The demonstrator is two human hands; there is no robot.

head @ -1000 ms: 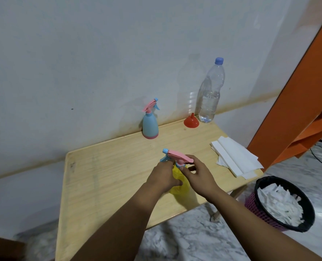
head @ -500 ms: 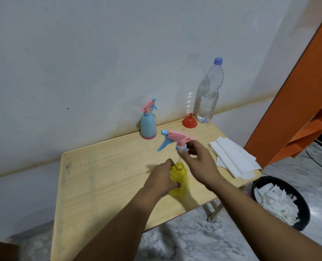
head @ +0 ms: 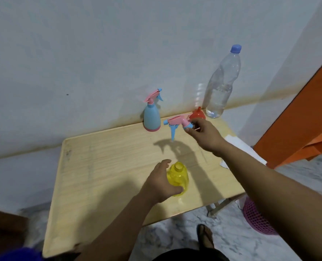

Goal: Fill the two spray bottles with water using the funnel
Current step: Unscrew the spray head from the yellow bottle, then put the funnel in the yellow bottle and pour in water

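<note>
**Sprayer head carried off toward the back of the tabletop**

Against the frame half a second back, we note the right hand (head: 203, 135) has swung the pink-and-blue sprayer head (head: 179, 123) away from above the yellow bottle (head: 177, 178) and out toward the rear of the tabletop (head: 103, 178). It now hangs in the air just in front of the red funnel (head: 197, 114), nozzle pointing left, trigger dangling down, its shadow cast on the wood below. We see the right hand's fingers pinched on the collar end of the head. The view has also tipped downward, so the tabletop's near edge and the floor beneath now show.

The left hand (head: 161, 182) has stayed where it was, wrapped around the yellow bottle's left side, thumb low across the front. The bottle stands upright near the front edge, neck uncapped and open; whether it holds any water we cannot tell.

At the rear by the wall, the blue bottle (head: 152, 117) stands upright with its sprayer still fitted. The clear water bottle (head: 221, 85), blue cap on, stands at the rear right, water filling roughly its lower third. The funnel sits mouth-down between the two.

A pink basket (head: 254, 219) sits on the floor at right; its contents are out of sight.
</note>
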